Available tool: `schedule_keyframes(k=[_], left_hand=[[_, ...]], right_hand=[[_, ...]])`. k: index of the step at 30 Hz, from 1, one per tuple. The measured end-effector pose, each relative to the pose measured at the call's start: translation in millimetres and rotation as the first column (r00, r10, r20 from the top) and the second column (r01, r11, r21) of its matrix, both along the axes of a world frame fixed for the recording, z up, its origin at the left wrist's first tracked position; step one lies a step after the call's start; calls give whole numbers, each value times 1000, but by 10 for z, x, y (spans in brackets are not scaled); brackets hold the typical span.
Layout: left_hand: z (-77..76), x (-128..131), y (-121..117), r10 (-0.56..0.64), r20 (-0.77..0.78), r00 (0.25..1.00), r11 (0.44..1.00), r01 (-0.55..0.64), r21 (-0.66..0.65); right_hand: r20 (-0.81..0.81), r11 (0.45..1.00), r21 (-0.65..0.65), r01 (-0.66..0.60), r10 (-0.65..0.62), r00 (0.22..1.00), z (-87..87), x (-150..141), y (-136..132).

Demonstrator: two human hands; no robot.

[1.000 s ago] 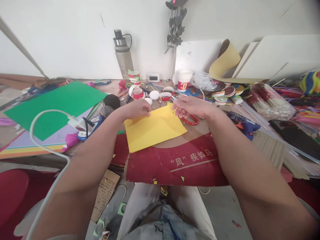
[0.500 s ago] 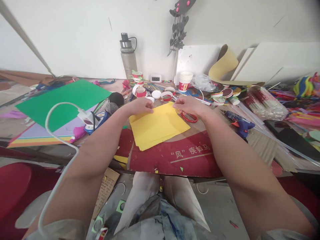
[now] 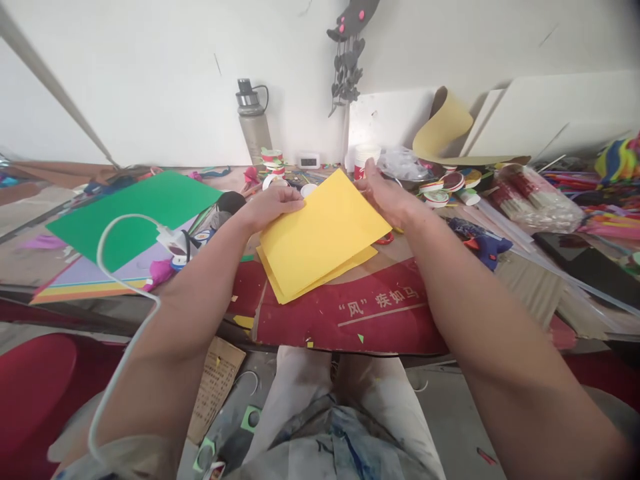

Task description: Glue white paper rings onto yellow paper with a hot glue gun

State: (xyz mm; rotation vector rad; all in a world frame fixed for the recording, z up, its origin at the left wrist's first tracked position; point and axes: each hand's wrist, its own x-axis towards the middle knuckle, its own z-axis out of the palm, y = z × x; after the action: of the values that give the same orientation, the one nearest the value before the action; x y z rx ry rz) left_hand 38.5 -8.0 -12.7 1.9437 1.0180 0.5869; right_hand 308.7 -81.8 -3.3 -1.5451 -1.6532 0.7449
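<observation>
Yellow paper sheets (image 3: 325, 233) lie in a loose stack on a dark red cardboard piece (image 3: 370, 327) at the table's front edge. With thumb and fingers closed, my left hand (image 3: 277, 205) grips the top sheet at its upper left edge. That sheet is turned and partly raised over the ones below, whose edges show at the lower left and lower right. By the sheet's upper right edge is my right hand (image 3: 383, 193), thumb raised apart from the fingers; some fingertips are hidden behind the paper. Beneath the right wrist, a bit of red scissors handle (image 3: 385, 239) shows.
Green paper (image 3: 130, 210) covers coloured sheets on the left, near a white cable (image 3: 135, 327). A bottle (image 3: 253, 127), paper cups (image 3: 366, 160) and cut cup rings (image 3: 435, 197) stand behind. To the right are a blue glue gun (image 3: 487, 250) and a dark phone-like slab (image 3: 590, 263).
The top yellow sheet has turned and lifted, its upper corner now higher. My right hand has let go of the paper's top edge and opened along its right side; the left still grips.
</observation>
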Motion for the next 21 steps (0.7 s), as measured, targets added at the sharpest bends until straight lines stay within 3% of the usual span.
schedule_keyframes(k=[2, 5, 9, 12, 17, 21], left_hand=[[20, 17, -39, 8, -12, 1000, 1000, -9, -20], [0, 53, -47, -42, -139, 989, 998, 36, -48], [-115, 91, 10, -78, -377, 923, 993, 105, 54], [-152, 98, 44, -79, -421, 904, 988, 127, 89], [-96, 98, 51, -85, -479, 874, 973, 176, 148], [-89, 111, 62, -19, -451, 892, 945, 163, 284]], right_hand=[[-231, 977, -187, -99, 54, 971, 83, 2, -53], [-373, 962, -239, -131, 34, 927, 126, 19, -60], [-64, 994, -21, 107, -108, 992, 4, 7, 30], [122, 966, 148, 215, -233, 965, -78, -52, 53], [192, 953, 228, 201, -247, 950, -45, -85, -176], [285, 931, 293, 219, -304, 909, 34, 165, -523]])
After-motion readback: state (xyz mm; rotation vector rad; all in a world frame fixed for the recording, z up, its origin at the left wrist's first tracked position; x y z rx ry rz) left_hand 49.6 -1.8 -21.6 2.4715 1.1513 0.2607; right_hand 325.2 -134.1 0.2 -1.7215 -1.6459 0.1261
